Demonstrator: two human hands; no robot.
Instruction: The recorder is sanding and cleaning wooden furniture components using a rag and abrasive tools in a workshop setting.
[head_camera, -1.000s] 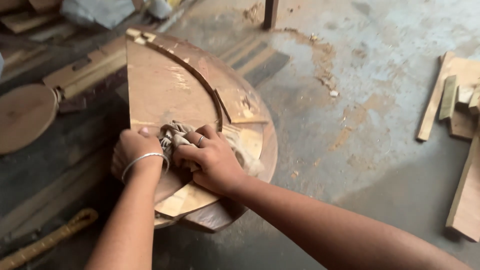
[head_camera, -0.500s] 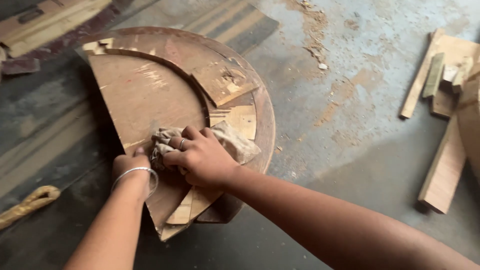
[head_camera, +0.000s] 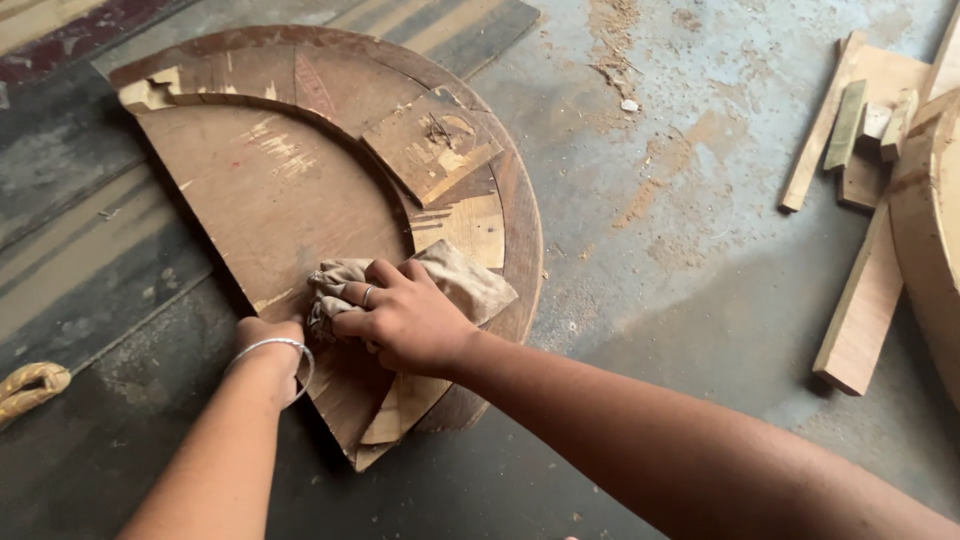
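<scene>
Single head view, steeply downward, close over floor (head_camera: 700, 250)

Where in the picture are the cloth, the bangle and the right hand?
cloth (head_camera: 470, 282): head view, bare corner beyond the fingers.
bangle (head_camera: 268, 346): head view, band across left wrist.
right hand (head_camera: 405, 318): head view, back of hand.

Matt, scuffed wooden half-round board (head_camera: 270, 200), crumpled beige cloth (head_camera: 440, 285), dusty rough concrete floor (head_camera: 700, 230).
</scene>
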